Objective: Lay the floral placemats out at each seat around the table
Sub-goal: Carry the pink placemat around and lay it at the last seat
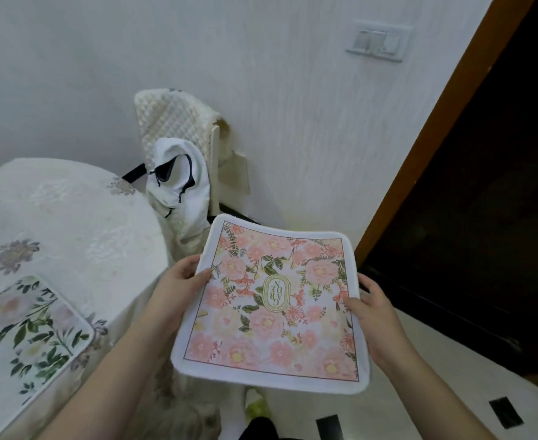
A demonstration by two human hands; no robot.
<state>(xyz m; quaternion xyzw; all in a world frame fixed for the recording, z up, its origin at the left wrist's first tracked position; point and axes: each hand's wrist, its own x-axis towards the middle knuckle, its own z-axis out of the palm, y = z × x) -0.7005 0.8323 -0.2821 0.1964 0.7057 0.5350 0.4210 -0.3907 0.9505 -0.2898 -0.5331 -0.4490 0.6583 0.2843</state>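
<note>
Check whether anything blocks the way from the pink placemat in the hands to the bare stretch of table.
Nothing visible does. Both hands hold the pink placemat off the table's edge; the tablecloth beyond the green placemat lies bare.

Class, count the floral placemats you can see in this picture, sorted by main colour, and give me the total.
Pink floral placemat, held off the table between the left hand and right hand: 1
Green-leaf floral placemat, lying on the table: 1
Total: 2
</note>
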